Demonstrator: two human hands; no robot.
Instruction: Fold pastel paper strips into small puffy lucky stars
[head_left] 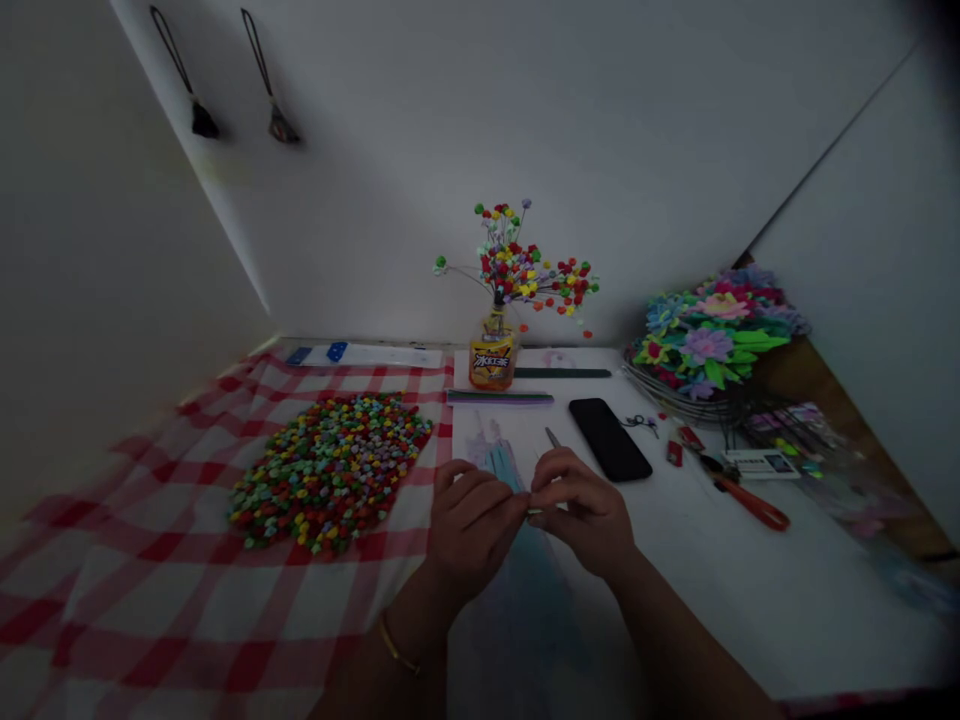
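Observation:
My left hand and my right hand meet fingertip to fingertip above the white table sheet. Both are closed in a pinch on a thin pale strip, mostly hidden by the fingers. A slim grey pen-like tool juts out beyond my right hand; whether that hand holds it, I cannot tell. Below and behind the hands lies a bundle of light blue and lilac strips. To the left, a heap of small multicoloured folded stars spreads over the cloth.
A red-and-white checked cloth covers the left side. Behind my hands stand a bottle of star-tipped stems and flat strips. Rightward lie a black phone, orange-handled scissors or pliers, a card and fuzzy flowers.

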